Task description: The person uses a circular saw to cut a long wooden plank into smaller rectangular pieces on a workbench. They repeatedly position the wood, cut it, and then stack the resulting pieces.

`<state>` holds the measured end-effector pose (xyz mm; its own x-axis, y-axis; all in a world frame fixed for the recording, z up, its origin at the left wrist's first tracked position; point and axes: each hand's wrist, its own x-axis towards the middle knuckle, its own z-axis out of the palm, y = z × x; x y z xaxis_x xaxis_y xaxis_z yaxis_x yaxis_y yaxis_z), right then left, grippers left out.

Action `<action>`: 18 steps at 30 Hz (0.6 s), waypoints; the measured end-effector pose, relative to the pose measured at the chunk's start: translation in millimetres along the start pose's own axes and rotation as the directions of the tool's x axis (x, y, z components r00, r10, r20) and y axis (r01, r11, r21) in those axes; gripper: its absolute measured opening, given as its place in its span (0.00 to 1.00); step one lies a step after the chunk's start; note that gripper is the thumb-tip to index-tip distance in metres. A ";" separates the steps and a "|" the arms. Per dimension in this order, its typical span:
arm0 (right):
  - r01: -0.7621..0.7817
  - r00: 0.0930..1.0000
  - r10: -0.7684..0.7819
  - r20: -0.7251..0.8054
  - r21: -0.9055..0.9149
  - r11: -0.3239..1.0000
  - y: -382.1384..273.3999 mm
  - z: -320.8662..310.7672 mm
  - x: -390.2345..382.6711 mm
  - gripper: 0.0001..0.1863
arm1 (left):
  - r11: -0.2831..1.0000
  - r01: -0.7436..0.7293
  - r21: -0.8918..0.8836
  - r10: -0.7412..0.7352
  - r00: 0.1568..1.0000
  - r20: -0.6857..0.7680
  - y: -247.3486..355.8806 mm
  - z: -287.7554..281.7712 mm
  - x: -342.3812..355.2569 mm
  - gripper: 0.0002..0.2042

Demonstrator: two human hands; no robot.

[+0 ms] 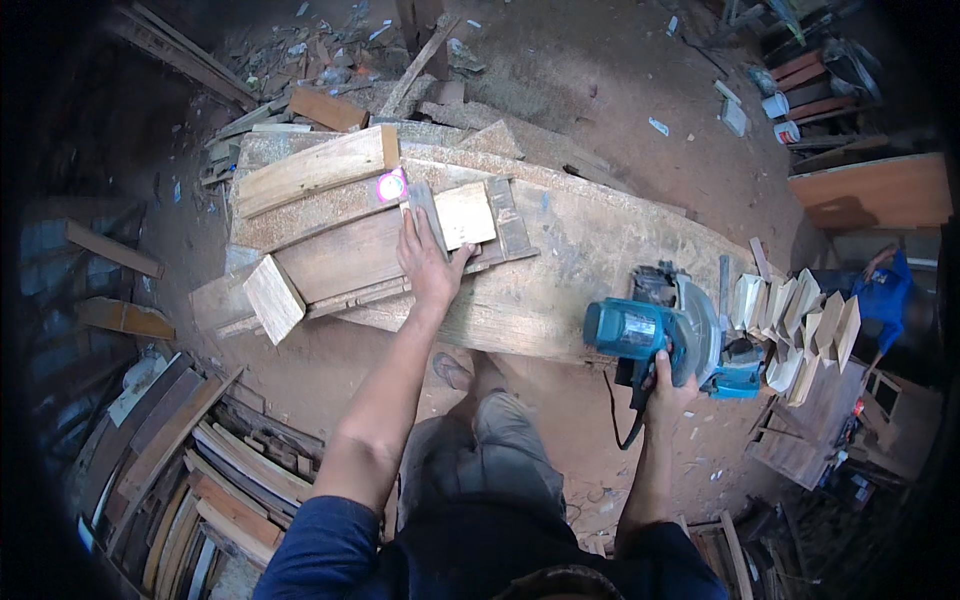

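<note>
My left hand (428,258) lies with fingers stretched out on a narrow grey wooden strip (418,191), its thumb at the edge of a pale square block (463,215). A pink round object (391,186), perhaps a tape measure, sits just left of the strip. These lie on boards (328,245) stacked on a large plank (540,300), with a pale board (300,175) behind and a loose pale piece (273,298) at left. My right hand (663,385) is closed round the handle of a teal circular saw (625,325) at the right part of the plank.
Several folded-looking pale offcuts (800,330) stand right of the saw. Beyond them a person in blue (885,295) is partly visible. Lumber piles (230,470) fill the lower left, scrap wood (330,105) lies behind the planks, and buckets (776,106) stand at upper right.
</note>
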<state>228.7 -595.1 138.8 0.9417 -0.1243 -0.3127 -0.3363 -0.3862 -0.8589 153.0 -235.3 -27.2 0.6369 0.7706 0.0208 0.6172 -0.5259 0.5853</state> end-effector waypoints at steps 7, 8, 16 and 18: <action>0.061 0.943 -0.097 0.317 0.124 0.990 -1.2 18.0 -22.4 0.16 | 0.838 0.328 -0.435 -0.462 0.852 -0.248 -37.0 21.0 33.0 0.32; 0.014 0.933 -0.084 0.350 0.197 0.980 1.4 26.0 -21.6 0.15 | 0.842 0.357 -0.404 -0.474 0.847 -0.240 -36.7 21.2 38.7 0.30; -0.308 0.826 0.006 0.564 0.442 0.843 28.4 88.9 -9.7 0.13 | 0.880 0.379 -0.286 -0.456 0.842 -0.289 -28.4 21.5 49.8 0.21; -0.387 0.801 0.054 0.596 0.448 0.806 32.9 102.1 -9.1 0.13 | 0.924 0.360 -0.127 -0.381 0.850 -0.364 -24.6 22.4 48.9 0.21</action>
<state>207.6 -513.3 72.0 0.7279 0.4243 -0.5387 -0.6420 0.1459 -0.7527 179.4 -192.8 -58.7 0.1382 0.9863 0.0902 0.7410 -0.1634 0.6513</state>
